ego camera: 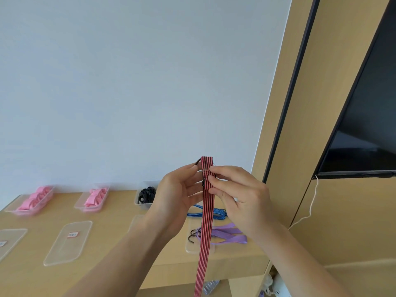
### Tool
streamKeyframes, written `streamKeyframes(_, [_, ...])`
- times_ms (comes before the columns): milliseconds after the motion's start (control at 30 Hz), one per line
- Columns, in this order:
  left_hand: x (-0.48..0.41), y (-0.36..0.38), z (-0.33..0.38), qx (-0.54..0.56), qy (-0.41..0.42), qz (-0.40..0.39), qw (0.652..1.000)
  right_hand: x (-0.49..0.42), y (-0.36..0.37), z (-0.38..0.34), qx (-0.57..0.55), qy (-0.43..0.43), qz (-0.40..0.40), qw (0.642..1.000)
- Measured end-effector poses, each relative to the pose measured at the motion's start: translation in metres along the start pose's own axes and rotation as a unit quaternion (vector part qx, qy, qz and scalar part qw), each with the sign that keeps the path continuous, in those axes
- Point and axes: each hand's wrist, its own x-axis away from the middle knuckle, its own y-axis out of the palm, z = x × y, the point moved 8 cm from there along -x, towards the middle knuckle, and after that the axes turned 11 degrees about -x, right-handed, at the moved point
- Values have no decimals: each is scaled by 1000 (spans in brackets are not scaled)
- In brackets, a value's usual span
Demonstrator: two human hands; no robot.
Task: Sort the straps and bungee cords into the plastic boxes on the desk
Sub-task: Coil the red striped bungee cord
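A flat bungee cord [204, 232] with red and black stripes hangs upright in front of me, its lower end running past the bottom of the view. My left hand [177, 194] and my right hand [237, 194] both pinch it near its folded top, where a dark metal hook [198, 162] shows. Behind on the desk [111, 249] stand two clear plastic boxes [32, 200] [93, 199] with pink rolled straps and a third box [146, 195] with black ones. A blue cord [217, 214] and a purple cord with black hooks [227, 233] lie on the desk's right part.
Several clear box lids [69, 242] lie flat along the desk's front, some with red and white labels. A wooden wall panel with a dark screen [364, 125] rises at the right. A white cable [311, 202] hangs down beside it.
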Motion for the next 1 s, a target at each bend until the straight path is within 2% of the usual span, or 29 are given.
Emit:
streamKeyframes(300, [0, 0, 1, -18, 15, -26, 999, 5, 5, 0, 36, -24, -12, 999])
streamKeyframes(467, [-2, -4, -1, -33, 31, -7, 999, -1, 6, 1, 38, -16, -25, 999])
streamKeyframes(533, [-3, -8, -2, -45, 34, 2, 998, -8, 0, 6, 2, 29, -11, 1000])
streamKeyframes(600, [-3, -9, -4, -54, 37, 10, 998, -18, -5, 16, -33, 112, -6, 993])
streamKeyframes(733, [-3, -6, -5, -68, 46, 16, 997, -28, 7, 47, -51, 300, -122, 945])
streamKeyframes(800, [-3, -6, -5, -68, 48, 18, 996, -32, 10, 49, -64, 315, -153, 934])
streamKeyframes(1000, [-1, -7, -10, -77, 40, 25, 996, -31, 12, 51, -83, 338, -165, 923])
